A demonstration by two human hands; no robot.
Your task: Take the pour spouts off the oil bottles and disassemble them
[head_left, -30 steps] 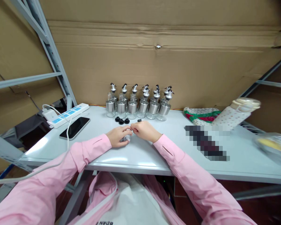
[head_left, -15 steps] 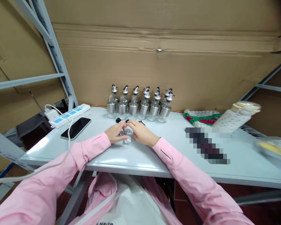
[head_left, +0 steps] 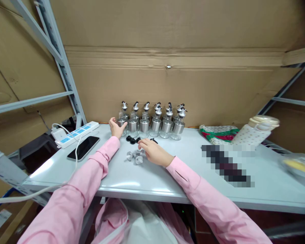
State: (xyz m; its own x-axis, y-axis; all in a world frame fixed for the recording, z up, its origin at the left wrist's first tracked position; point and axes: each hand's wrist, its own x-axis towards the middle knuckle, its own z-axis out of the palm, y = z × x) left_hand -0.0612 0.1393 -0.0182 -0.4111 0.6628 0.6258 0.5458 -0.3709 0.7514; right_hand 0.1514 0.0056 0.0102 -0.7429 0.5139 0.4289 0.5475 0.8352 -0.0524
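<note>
My left hand [head_left: 117, 128] is at the leftmost front glass bottle [head_left: 121, 122], thumb and fingers spread to either side of its steel band; whether they touch it I cannot tell. That bottle has no spout on top. My right hand [head_left: 155, 151] rests low over the table, fingers loosely stretched and bent down beside silver flared pourer parts [head_left: 138, 159]. Its fingertips partly cover one of these. Several small black ring-like stoppers [head_left: 133, 141] lie just beyond. Glass bottles with steel bands [head_left: 156, 124] stand in two rows, many topped with silver and black pourers.
On the left lie a phone [head_left: 83, 148] and a white power strip [head_left: 78, 133] with a cable crossing my left arm. To the right are a patterned cloth [head_left: 216, 134], a tilted white tumbler [head_left: 252, 132] and a blurred bowl [head_left: 300, 164]. Cardboard [head_left: 178, 88] walls the back.
My left hand has left the silver parts and reached forward and left to the front-left bottle. My right hand stays near the parts, which are now more exposed. The view has tilted up slightly.
</note>
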